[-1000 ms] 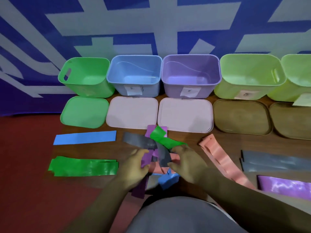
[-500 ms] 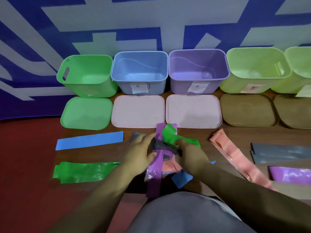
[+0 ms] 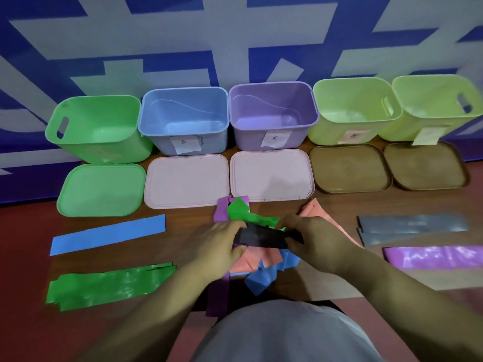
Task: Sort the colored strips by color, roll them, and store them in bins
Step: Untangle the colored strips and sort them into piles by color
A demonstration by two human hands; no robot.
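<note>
A dark grey strip [image 3: 261, 237] is stretched between my two hands above a mixed pile of strips [image 3: 261, 262] at the table's middle. My left hand [image 3: 217, 246] pinches its left end and my right hand [image 3: 311, 239] pinches its right end. The pile shows green, purple, pink and blue pieces. Sorted flat strips lie around it: a blue strip [image 3: 107, 235], a green stack [image 3: 109, 286], a pink stack [image 3: 321, 215], a grey stack [image 3: 410, 228] and a purple strip [image 3: 433, 257].
Five open bins line the wall: a green bin [image 3: 96, 131], a blue bin [image 3: 183, 121], a purple bin [image 3: 271, 116] and two yellow-green bins [image 3: 355, 111]. Their lids [image 3: 185, 178] lie flat in front of them. The table's front edge is by my lap.
My hands have pulled the grey strip out of the pile and now hold it level between them. The camera view shifted slightly.
</note>
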